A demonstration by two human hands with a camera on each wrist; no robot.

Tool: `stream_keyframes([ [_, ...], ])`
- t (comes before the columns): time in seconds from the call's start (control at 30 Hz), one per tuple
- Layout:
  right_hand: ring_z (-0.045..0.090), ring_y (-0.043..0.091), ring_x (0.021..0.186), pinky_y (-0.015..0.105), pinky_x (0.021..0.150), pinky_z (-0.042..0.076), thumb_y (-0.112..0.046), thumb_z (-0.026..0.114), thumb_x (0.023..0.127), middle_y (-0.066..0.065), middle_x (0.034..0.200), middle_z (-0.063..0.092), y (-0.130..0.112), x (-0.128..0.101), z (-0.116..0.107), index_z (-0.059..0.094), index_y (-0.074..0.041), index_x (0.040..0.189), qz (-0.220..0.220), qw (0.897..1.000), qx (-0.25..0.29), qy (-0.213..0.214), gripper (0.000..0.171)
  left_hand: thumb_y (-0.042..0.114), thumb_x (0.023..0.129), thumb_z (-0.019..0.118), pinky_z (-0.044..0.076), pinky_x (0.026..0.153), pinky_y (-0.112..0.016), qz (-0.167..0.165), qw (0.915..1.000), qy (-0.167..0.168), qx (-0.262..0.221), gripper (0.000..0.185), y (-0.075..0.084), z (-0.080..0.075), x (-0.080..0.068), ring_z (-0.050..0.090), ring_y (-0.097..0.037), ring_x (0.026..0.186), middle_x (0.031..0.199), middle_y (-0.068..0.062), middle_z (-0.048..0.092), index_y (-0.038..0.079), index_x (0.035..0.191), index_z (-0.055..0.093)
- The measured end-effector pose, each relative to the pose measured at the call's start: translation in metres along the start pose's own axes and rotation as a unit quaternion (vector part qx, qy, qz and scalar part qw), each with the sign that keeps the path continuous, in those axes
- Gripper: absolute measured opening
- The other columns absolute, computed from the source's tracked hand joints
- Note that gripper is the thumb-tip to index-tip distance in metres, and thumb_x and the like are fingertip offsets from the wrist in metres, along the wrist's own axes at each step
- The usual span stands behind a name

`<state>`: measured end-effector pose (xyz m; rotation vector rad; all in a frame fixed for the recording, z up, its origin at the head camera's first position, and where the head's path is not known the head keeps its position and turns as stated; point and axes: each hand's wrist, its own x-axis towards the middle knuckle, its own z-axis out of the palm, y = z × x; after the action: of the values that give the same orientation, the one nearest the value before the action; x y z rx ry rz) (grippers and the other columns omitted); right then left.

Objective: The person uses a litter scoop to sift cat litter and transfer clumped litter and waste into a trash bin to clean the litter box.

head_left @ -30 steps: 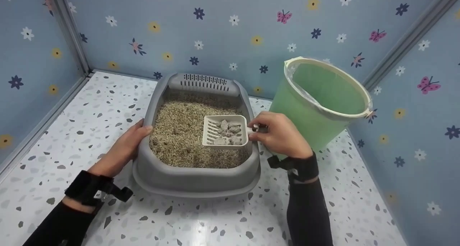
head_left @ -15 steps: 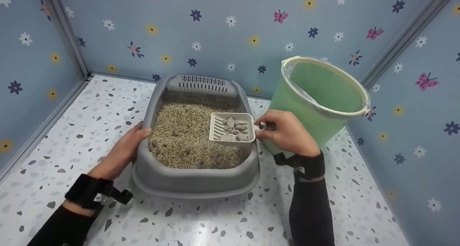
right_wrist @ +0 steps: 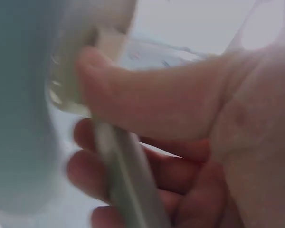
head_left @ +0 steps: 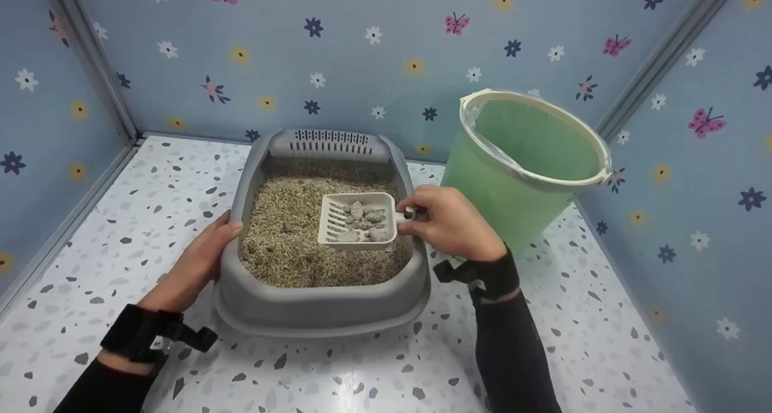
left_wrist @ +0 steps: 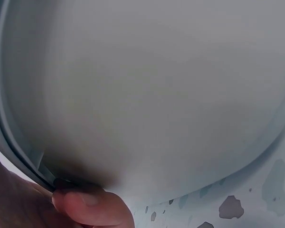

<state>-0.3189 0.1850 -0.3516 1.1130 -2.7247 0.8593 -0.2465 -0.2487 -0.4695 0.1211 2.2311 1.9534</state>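
Observation:
A grey litter box (head_left: 325, 307) filled with tan, grainy litter (head_left: 289, 238) stands in the middle of the head view. My left hand (head_left: 196, 256) grips its left side, thumb at the rim; in the left wrist view the fingertips (left_wrist: 92, 206) curl against the box's outer wall. Over the right part of the litter, my right hand (head_left: 455, 223) holds a cream slotted litter scoop (head_left: 333, 217) level by its handle. Several grey clumps (head_left: 362, 217) lie in the scoop. The right wrist view shows thumb and fingers wrapped around the scoop handle (right_wrist: 130, 175), slightly blurred.
Close to the litter box on the right, a tall green bin (head_left: 500, 184) with a cream rim and a clear liner leans slightly. Blue flowered wall panels (head_left: 362, 57) enclose the speckled white surface (head_left: 338, 371) at the back and sides.
The scoop with its clumps shifts right toward the box's edge, then back left over the litter. The left hand keeps its hold on the box. The head view swings slightly.

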Motion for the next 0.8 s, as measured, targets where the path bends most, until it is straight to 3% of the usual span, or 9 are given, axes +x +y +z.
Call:
stream_keyframes([
  [0.1,0.069,0.015,0.092,0.039,0.086,0.059,-0.015,0.092,0.093,-0.001,0.103,0.078,0.0006,0.0003,-0.0019,0.084,-0.013,0.112,-0.006,1.000,-0.004,0.004,0.021,0.059,0.117,0.040,0.048,0.117,-0.047,-0.007,0.9999,-0.008,-0.011,0.083,-0.0004,0.0014,0.0000,0.039,-0.042,0.157,0.182,-0.021,0.019,0.021,0.180,0.000],
  [0.17,0.068,0.015,0.090,0.039,0.085,0.059,-0.010,0.095,0.088,-0.002,0.099,0.078,0.0018,-0.0031,-0.0049,0.085,-0.013,0.109,0.008,1.000,-0.004,0.017,0.023,0.059,0.117,0.040,0.050,0.115,-0.043,-0.010,0.9999,-0.005,-0.007,0.084,-0.0002,0.0013,0.0001,0.039,-0.043,0.157,0.183,-0.022,0.016,0.020,0.179,-0.001],
  [0.3,0.068,0.014,0.091,0.036,0.086,0.059,-0.013,0.094,0.090,-0.003,0.099,0.077,0.0019,-0.0012,-0.0041,0.085,-0.013,0.110,0.011,1.000,-0.007,0.006,0.022,0.058,0.117,0.039,0.056,0.104,-0.035,-0.006,1.0000,0.000,-0.004,0.082,0.0012,0.0007,0.0009,0.045,-0.046,0.152,0.181,-0.024,0.022,0.021,0.180,0.002],
  [0.47,0.069,0.016,0.092,0.039,0.087,0.059,-0.014,0.092,0.092,-0.002,0.101,0.077,0.0009,0.0011,-0.0067,0.084,-0.012,0.111,-0.003,1.000,-0.009,0.008,0.020,0.054,0.119,0.037,0.054,0.106,-0.036,0.006,0.9998,-0.005,-0.016,0.073,0.0013,0.0020,0.0011,0.047,-0.043,0.151,0.179,-0.020,0.030,0.025,0.180,0.009],
  [0.6,0.069,0.016,0.090,0.039,0.085,0.059,-0.011,0.094,0.089,-0.003,0.098,0.077,0.0016,-0.0026,-0.0075,0.085,-0.013,0.108,0.018,1.000,0.003,0.017,0.021,0.055,0.119,0.037,0.054,0.104,-0.032,0.000,1.0000,0.001,-0.005,0.076,0.0028,0.0014,0.0018,0.046,-0.044,0.151,0.179,-0.021,0.029,0.022,0.180,0.008],
  [0.8,0.069,0.016,0.094,0.038,0.088,0.059,-0.015,0.092,0.092,-0.003,0.102,0.077,-0.0025,-0.0012,-0.0054,0.085,-0.013,0.112,0.009,1.000,-0.002,0.008,0.021,0.058,0.118,0.038,0.052,0.105,-0.031,-0.012,0.9999,-0.002,0.003,0.078,0.0062,-0.0015,0.0003,0.044,-0.044,0.153,0.180,-0.022,0.026,0.022,0.180,0.006],
])
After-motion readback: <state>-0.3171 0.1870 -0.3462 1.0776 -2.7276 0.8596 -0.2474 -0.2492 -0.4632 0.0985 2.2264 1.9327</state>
